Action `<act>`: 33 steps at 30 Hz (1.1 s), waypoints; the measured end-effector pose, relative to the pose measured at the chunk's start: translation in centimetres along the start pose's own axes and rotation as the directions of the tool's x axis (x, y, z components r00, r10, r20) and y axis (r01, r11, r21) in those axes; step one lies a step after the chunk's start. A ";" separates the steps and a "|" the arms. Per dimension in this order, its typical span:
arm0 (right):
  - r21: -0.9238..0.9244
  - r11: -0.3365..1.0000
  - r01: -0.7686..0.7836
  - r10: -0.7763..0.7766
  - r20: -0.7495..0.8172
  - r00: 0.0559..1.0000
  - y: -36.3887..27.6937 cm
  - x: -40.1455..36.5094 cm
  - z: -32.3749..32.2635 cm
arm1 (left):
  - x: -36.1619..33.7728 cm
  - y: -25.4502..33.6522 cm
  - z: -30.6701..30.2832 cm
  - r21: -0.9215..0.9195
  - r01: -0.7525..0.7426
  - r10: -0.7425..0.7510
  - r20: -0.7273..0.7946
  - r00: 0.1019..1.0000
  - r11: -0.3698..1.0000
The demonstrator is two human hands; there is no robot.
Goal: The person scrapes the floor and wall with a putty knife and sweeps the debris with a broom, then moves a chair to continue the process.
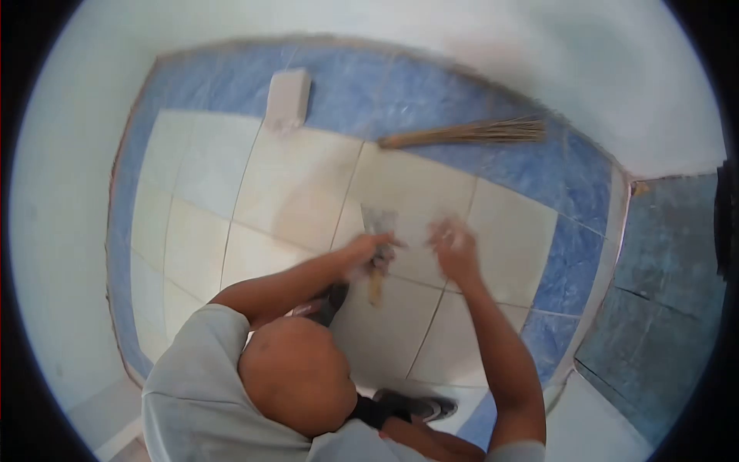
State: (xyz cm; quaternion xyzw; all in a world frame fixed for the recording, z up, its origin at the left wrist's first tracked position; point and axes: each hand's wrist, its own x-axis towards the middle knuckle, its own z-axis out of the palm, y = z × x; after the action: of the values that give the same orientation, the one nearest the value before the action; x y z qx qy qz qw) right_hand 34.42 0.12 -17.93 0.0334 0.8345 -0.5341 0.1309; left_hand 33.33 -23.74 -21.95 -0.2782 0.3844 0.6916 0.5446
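Observation:
My left hand (368,250) is closed around a putty knife (378,219). Its wide grey blade points away from me, and the yellowish handle sticks out below my fingers toward my body. To the right of the blade, my right hand (455,242) is raised a short way off, apart from the knife. Motion smears its bent fingers, so whether anything small is between them cannot be made out. Both hands are above the pale floor tiles (416,185).
A stick broom (469,133) lies along the blue border tiles (339,85) by the wall. Left of it is a whitish block (288,98). My bent knee (296,373) and a dark shoe (423,406) are close below. A blue-green panel (654,246) is at the right.

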 end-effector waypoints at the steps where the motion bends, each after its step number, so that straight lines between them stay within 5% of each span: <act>1: 0.038 0.986 -0.162 0.165 -0.095 0.982 -2.7 3.2 -0.1 | -2.4 1.3 -1.0 0.148 -0.136 0.159 -0.155 0.975 0.980; 2: -0.108 0.983 -0.148 0.123 -0.210 0.970 -1.4 7.0 1.0 | -4.2 3.5 -3.5 0.228 -0.304 0.356 -0.242 0.903 0.925; 4: -0.281 0.921 -0.271 0.186 -0.294 0.938 -2.7 14.2 2.5 | -7.7 7.8 -8.6 0.490 -0.503 0.694 -0.375 0.615 0.712; 5: -0.307 0.905 -0.296 0.194 -0.324 0.926 -2.4 16.7 3.5 | -8.7 11.1 -12.3 0.652 -0.371 0.735 -0.467 0.491 0.661; 7: -0.393 0.838 -0.378 0.214 -0.399 0.891 -2.2 20.9 5.2 | -10.3 18.5 -16.5 0.935 -0.192 0.955 -0.293 0.050 0.297; 10: -0.473 0.773 -0.423 0.190 -0.464 0.865 -1.0 22.3 5.5 | -9.9 27.1 -17.8 0.917 0.226 0.928 -0.358 0.103 0.329; 11: -0.481 0.771 -0.418 0.165 -0.484 0.860 -0.1 22.1 5.3 | -9.5 28.5 -17.0 0.897 0.261 0.900 -0.404 0.162 0.356; 12: -0.400 0.862 -0.310 0.073 -0.508 0.858 0.9 21.2 5.4 | -8.8 29.7 -15.7 0.877 0.297 0.868 -0.447 0.216 0.378; 15: -0.211 0.977 0.012 -0.154 -0.672 0.724 9.9 16.7 5.0 | -6.0 30.7 -14.1 0.913 0.320 0.941 -0.309 0.135 0.254; 17: 0.425 0.905 0.011 0.304 -0.665 0.682 0.3 10.1 7.0 | -5.7 31.9 -13.2 0.907 0.350 0.898 -0.339 0.281 0.233; 20: 0.338 0.937 -0.082 0.292 -0.637 0.714 -2.8 1.5 8.7 | -5.3 33.2 -13.2 0.878 0.431 0.882 -0.360 0.303 0.210; 22: 0.229 0.923 -0.309 0.383 -0.486 0.785 -2.9 -3.3 9.9 | -5.6 34.3 -14.7 0.864 0.480 0.894 -0.328 0.306 0.153; 24: -0.168 0.982 -0.090 0.056 -0.198 0.979 -0.9 -6.4 10.3 | -6.3 36.4 -20.3 0.908 0.300 0.887 -0.374 0.272 0.292; 25: -0.302 0.947 0.111 -0.096 0.062 0.993 -1.0 -7.3 10.8 | -7.8 37.9 -23.6 0.944 0.165 0.852 -0.328 0.408 0.285; 26: -0.330 0.879 0.343 -0.239 0.317 0.918 -1.1 -8.0 11.2 | -12.0 37.1 -22.8 0.949 0.161 0.882 -0.313 0.353 0.273; 27: -0.333 0.885 0.324 -0.092 0.557 0.825 -2.9 -7.5 12.3 | -16.0 35.6 -21.8 0.894 0.067 0.842 -0.440 0.311 0.443; 29: -0.451 0.792 0.413 0.166 0.809 0.564 -9.4 -3.5 15.3 | -20.8 36.7 -30.2 0.869 -0.201 0.872 -0.381 0.308 0.451; 30: -0.441 0.764 0.472 0.111 0.809 0.577 -9.1 -2.7 17.8 | -25.3 36.2 -29.5 0.881 -0.026 0.847 -0.444 0.293 0.472; 31: -0.425 0.729 0.536 0.048 0.813 0.580 -7.5 -1.8 19.8 | -27.7 34.9 -29.5 0.875 0.053 0.860 -0.483 0.165 0.481; 33: -0.580 0.722 0.377 0.094 0.622 0.777 -1.8 -0.2 19.0 | -31.9 33.4 -32.2 0.876 0.128 0.885 -0.463 -0.049 0.465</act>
State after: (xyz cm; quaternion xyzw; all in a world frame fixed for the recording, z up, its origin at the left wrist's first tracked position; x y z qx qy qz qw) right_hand 37.74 -17.74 -23.80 -0.2592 0.8804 -0.1824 0.3527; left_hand 8.01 -71.56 -6.43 -0.2584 0.9330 0.2432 -0.0603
